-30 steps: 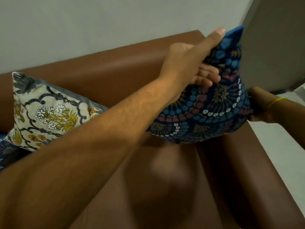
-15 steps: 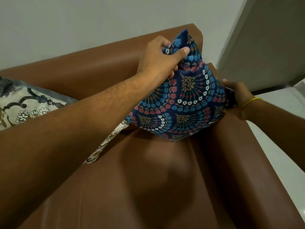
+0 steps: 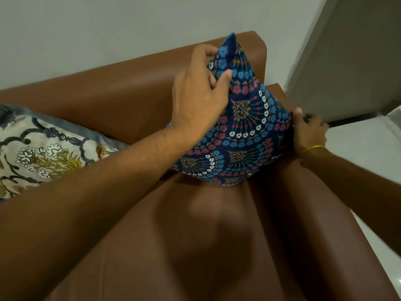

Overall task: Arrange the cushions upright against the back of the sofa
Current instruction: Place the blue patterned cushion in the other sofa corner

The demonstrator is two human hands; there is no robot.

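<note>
Two hands | left hand (image 3: pixel 196 98) pinching blue cushion (image 3: pixel 240 131) top | right hand (image 3: pixel 308 131) gripping its side

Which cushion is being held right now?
The dark blue cushion by the sofa arm, gripped by both hands; the cream floral cushion lies untouched further left.

Both hands set a blue cushion in the sofa corner.

The left hand (image 3: pixel 198 98) pinches the blue cushion (image 3: pixel 243 135) near its top corner; the right hand (image 3: pixel 308 132) grips its right edge beside the armrest (image 3: pixel 325 213). A cream cushion (image 3: pixel 43 153) leans against the sofa back (image 3: pixel 121 94).
</note>
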